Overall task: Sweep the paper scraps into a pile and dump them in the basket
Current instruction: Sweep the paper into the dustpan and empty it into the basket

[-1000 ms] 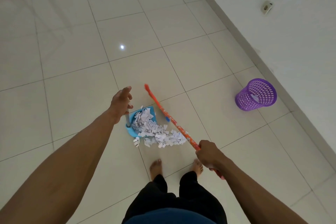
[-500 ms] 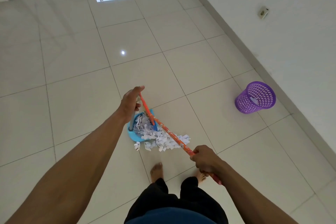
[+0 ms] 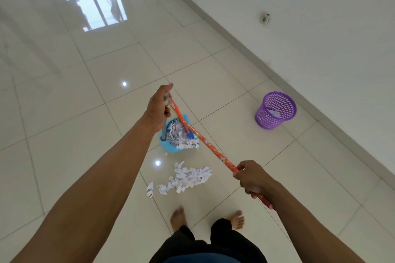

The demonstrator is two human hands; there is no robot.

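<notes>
The left grip [image 3: 159, 109] is closing round the grey handle [image 3: 163, 130] of the blue dustpan [image 3: 171, 147], with the fingers curled and the thumb pointing up. The handle is running down from that grip to the pan just below it. The right grip [image 3: 252, 178] is wrapping tightly round the orange broom stick [image 3: 210, 147]. The stick is slanting from this grip up to the left grip, crossing over the pan, and its far end is lying against the left fingers. Whether the left grip is also holding that end I cannot tell.

A heap of paper scraps [image 3: 178, 135] is sitting in the dustpan, directly under the left grip. A loose pile [image 3: 188, 177] of more scraps is lying on the floor [image 3: 64, 123] between the two grips, just left of the right grip. The purple basket [image 3: 275, 111] is standing upright on the floor near the wall [image 3: 320, 27], well apart to the right of the left grip and beyond the right grip. A few white scraps are showing inside it. Two bare feet [image 3: 178, 219] are standing on the near side of the loose pile.
</notes>
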